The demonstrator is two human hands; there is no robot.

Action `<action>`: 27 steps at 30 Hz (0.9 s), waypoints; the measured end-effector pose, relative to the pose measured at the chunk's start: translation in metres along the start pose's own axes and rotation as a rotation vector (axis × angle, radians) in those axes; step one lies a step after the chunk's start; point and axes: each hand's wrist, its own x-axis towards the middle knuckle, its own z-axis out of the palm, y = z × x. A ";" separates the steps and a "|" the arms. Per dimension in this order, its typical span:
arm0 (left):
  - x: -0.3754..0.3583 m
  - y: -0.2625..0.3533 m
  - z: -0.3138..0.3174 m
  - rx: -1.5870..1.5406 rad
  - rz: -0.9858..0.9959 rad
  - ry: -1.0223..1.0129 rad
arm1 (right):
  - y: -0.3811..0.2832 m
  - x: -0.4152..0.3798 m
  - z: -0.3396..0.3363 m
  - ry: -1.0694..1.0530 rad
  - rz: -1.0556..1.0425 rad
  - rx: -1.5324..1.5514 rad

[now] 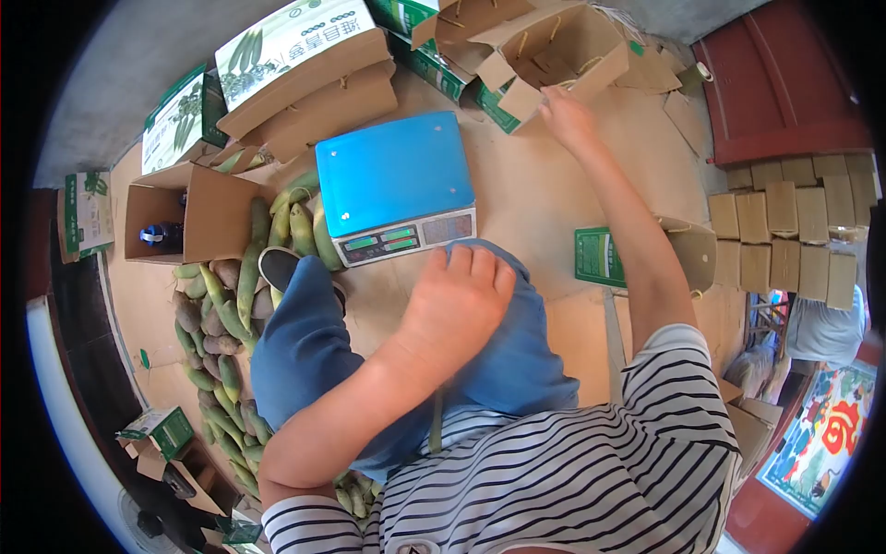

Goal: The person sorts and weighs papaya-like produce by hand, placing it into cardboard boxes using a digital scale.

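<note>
My left hand rests flat on my blue-trousered knee, fingers spread, holding nothing. My right hand is stretched far forward and touches the rim of an open brown cardboard box with a green-printed side. A digital scale with a blue platform stands on the floor between my knees and the boxes. A pile of green and brownish long vegetables lies to the left of the scale, beside my leg.
Several printed boxes lie at the back left, one open box holding a dark object. A green-sided box sits under my right arm. Stacked flat cardboard pieces and a red door are at right.
</note>
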 end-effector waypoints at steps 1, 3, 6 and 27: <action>0.000 -0.002 -0.001 0.001 0.000 0.002 | -0.005 0.011 0.014 0.072 -0.040 -0.024; 0.000 -0.004 -0.004 0.000 0.003 0.005 | -0.013 0.025 0.034 -0.001 0.063 -0.028; -0.003 -0.006 -0.003 -0.015 -0.018 0.018 | -0.014 0.030 0.045 -0.106 0.180 -0.047; -0.004 0.001 -0.005 -0.066 -0.041 0.005 | 0.020 -0.090 0.001 -0.468 -0.002 -0.086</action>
